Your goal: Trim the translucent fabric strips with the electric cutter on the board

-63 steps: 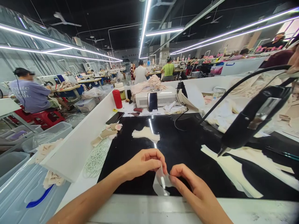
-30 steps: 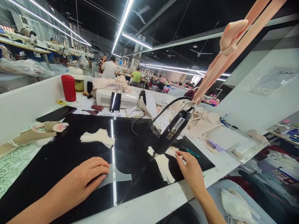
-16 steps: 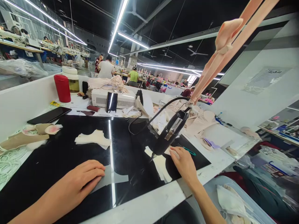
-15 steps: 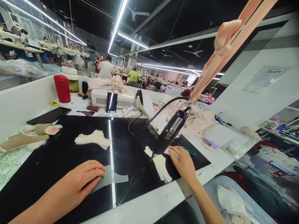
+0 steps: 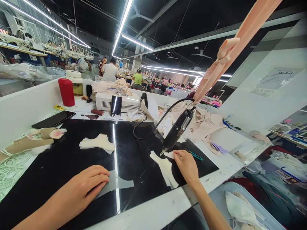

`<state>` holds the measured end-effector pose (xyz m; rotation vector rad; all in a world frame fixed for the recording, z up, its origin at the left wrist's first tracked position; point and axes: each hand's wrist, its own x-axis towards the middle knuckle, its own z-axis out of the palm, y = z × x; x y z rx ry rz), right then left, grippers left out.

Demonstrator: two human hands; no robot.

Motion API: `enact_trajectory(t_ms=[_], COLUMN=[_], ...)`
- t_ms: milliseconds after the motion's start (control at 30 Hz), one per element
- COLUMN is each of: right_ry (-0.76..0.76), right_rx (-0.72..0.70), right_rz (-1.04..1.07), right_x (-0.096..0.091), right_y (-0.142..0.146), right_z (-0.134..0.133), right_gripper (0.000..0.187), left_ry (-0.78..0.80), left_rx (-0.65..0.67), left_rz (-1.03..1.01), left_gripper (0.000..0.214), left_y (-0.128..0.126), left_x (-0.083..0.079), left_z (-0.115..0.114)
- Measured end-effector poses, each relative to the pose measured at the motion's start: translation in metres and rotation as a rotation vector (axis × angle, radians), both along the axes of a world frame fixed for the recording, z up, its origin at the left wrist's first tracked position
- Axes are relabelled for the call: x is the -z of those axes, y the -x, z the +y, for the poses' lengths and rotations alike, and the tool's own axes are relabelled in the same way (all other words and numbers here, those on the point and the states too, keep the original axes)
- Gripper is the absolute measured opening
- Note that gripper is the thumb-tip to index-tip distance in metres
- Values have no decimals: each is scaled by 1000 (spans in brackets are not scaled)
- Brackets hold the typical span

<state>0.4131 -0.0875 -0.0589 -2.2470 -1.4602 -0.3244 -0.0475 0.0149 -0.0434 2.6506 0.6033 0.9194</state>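
Note:
My left hand [image 5: 87, 183] lies palm down with fingers outstretched on a grey, curved flat pattern piece [image 5: 122, 183], covering its left part. My right hand [image 5: 185, 163] has its fingers bent and closed on the end of a small pale fabric scrap [image 5: 169, 155]. Between the hands lie overlapping cream fabric pieces [image 5: 165, 167] with curved edges. Above them hangs a black corded handheld tool [image 5: 176, 129], its pointed metal tip close to the scrap. A teal slim tool [image 5: 196, 156] lies just beyond my right hand. Farther left is another stack of cream pieces [image 5: 97, 142].
A peach strap [image 5: 224, 60] suspends the black tool. Behind the black mat [image 5: 72, 153] stand a white vented box [image 5: 103, 101], a red container [image 5: 66, 92] and a jar [image 5: 75, 83]. A phone [image 5: 54, 119] and green cords [image 5: 14, 171] are left; a bin [image 5: 236, 188] is lower right.
The hanging tool has swung away from me, its tip moving off the near cream pieces toward the scrap. The scrap now shows more beside my right hand. My left hand stays on the pattern piece.

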Motion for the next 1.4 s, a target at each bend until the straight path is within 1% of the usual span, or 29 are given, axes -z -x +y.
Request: enact_trajectory(t_ms=[100,300,400,500,667,767,833,933,1000,1067,1133,1233,1333,1400], right_ry=[-50,-165,-270,-408,-677,-835,-900,-914,-875,-818,-762,-724,-740,-769], right_rx=[24,79,104,126,180,179,149,80,36,-13,-61,-89,-67,-51], right_rz=[128,371,474,554,600,583,563,536,521,514,518,531,560,584], right_x=[2,6,5,1,-16,-34,-48,-66,-75,-81,-85,-88,-89,-90], right_y=[-6,-15,-16,-14,-7,2,14,45,71,96,115,125,121,115], right_z=[-5,-9,-9,-11,-18,-23,-28,-38,-44,-48,-49,-42,-38,-40], right_gripper=[26,25,27,28,30,32,35,43,47,47,47,49,49,48], left_ry=[-16,-22,-17,-14,-24,-26,-24,-24,-18,-11,-9,-14,-22,-33], left_rx=[2,-8,-17,-23,-19,-16,-13,2,14,24,27,31,36,35], left_rz=[-5,-4,-6,-3,12,6,3,2,5,15,27,32,33,38], left_gripper=[25,28,28,28,29,29,28,27,27,28,28,29,30,30], left_y=[0,-1,-1,1,2,2,1,0,-1,-1,-1,-1,-1,-1], left_x=[1,-4,-1,3,6,6,5,3,2,0,-1,-3,-4,-3], left_z=[0,0,1,3,4,4,4,4,4,3,2,0,-1,-1])
